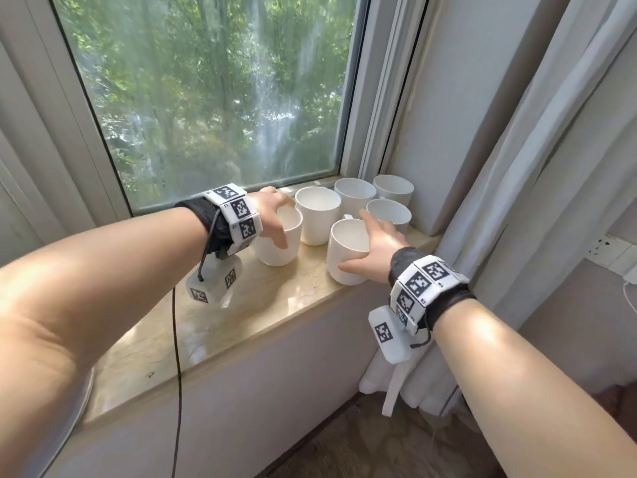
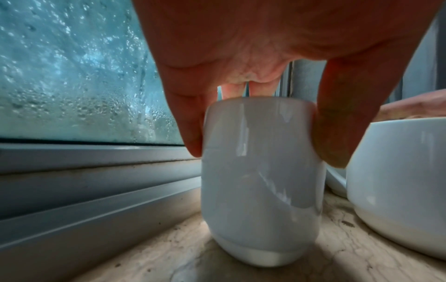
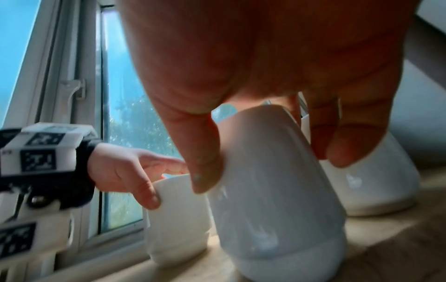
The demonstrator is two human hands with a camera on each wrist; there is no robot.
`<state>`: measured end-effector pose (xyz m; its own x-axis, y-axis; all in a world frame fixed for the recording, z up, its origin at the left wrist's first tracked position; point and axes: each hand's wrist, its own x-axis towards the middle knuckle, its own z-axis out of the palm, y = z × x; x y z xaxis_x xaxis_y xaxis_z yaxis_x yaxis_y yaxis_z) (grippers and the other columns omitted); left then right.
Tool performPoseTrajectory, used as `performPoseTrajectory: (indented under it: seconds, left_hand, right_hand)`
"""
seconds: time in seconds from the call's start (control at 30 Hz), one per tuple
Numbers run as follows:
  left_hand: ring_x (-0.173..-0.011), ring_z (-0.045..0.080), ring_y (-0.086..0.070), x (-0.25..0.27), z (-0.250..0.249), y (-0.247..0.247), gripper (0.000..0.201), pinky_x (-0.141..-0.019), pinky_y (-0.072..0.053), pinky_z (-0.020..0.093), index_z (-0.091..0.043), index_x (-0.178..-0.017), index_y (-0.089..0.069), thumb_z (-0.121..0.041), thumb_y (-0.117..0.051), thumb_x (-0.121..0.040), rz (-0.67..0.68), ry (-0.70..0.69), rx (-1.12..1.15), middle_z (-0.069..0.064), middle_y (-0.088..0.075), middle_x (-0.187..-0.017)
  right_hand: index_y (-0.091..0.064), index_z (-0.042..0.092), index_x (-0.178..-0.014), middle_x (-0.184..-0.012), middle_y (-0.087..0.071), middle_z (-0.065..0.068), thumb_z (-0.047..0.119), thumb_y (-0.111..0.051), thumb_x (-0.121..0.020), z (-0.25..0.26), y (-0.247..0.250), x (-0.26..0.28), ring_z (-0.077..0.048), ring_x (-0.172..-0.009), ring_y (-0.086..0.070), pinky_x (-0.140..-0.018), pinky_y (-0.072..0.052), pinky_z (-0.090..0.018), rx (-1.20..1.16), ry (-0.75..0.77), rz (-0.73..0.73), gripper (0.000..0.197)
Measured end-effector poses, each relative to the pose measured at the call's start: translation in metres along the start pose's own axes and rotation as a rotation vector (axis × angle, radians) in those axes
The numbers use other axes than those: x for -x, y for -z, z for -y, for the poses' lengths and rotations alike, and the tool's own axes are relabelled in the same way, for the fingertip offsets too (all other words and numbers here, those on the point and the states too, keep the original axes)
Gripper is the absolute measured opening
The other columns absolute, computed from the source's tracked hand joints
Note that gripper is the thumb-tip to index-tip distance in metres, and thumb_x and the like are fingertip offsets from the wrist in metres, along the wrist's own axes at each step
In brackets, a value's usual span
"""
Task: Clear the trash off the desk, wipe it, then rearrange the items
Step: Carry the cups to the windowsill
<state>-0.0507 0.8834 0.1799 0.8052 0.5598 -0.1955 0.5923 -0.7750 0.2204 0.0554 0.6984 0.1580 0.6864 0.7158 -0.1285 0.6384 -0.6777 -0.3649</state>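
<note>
Rearranging: left fingers [image 2: 193, 133] and right fingers [image 3: 207, 167] each clamp a mug [image 2: 260, 181], [image 3: 272, 200]; next, probably lift clear of neighbours.

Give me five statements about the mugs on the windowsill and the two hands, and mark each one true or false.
1. Six white mugs stand on the windowsill. True.
2. The left hand grips the leftmost mug from above, fingers around its rim. True.
3. The right hand hangs free, touching nothing. False: its thumb and fingers hold the nearest mug by the rim.
4. The mug in the right hand stands dead upright. False: in the right wrist view it leans, its top tipped away from the left hand's mug.
5. The mugs are filled with dark coffee. False: the interiors visible from the head view look white and empty.
</note>
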Motion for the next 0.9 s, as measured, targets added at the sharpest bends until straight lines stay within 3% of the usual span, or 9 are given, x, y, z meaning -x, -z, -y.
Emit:
performPoseTrajectory:
  seconds: [0.23,0.4,0.7,0.9]
  left_hand:
    - [-0.131,0.025,-0.037,-0.001,0.002,0.005,0.090,-0.102,-0.041,0.037,-0.025,-0.146,-0.024,-0.021,-0.077,-0.074,0.044,-0.034,-0.087,0.003,-0.028,-0.146]
    - [-0.134,0.025,-0.034,-0.002,0.002,0.003,0.091,-0.104,-0.039,0.037,-0.024,-0.147,-0.021,-0.022,-0.076,-0.075,0.042,-0.044,-0.122,0.005,-0.025,-0.149]
    - [-0.136,0.025,-0.033,0.003,0.003,-0.004,0.086,-0.106,-0.037,0.037,-0.028,-0.148,-0.018,-0.033,-0.070,-0.080,-0.016,-0.045,-0.128,0.003,-0.019,-0.153]
    - [-0.144,0.023,-0.016,0.024,-0.002,-0.001,0.082,-0.115,-0.022,0.042,-0.029,-0.149,-0.016,-0.036,-0.064,-0.083,-0.118,-0.066,-0.094,0.000,-0.006,-0.157]
  right_hand:
    - [-0.010,0.019,-0.149,-0.144,-0.023,-0.012,0.061,-0.062,-0.076,0.015,-0.014,0.006,-0.031,-0.125,-0.045,-0.095,-0.043,-0.035,0.058,-0.032,-0.107,0.099]
    - [-0.009,0.015,-0.149,-0.140,-0.027,-0.014,0.066,-0.057,-0.076,0.027,-0.021,0.001,-0.030,-0.119,-0.051,-0.088,-0.046,-0.036,0.129,-0.081,-0.158,0.101]
    - [-0.006,0.025,-0.149,-0.146,-0.022,-0.011,0.065,-0.058,-0.076,0.024,-0.018,-0.002,-0.032,-0.121,-0.050,-0.088,-0.046,-0.037,0.022,-0.058,-0.112,0.098]
    - [-0.002,0.028,-0.149,-0.149,-0.020,-0.008,0.061,-0.055,-0.081,0.016,-0.014,0.015,-0.031,-0.129,-0.040,-0.097,-0.041,-0.039,0.049,-0.008,-0.126,0.093]
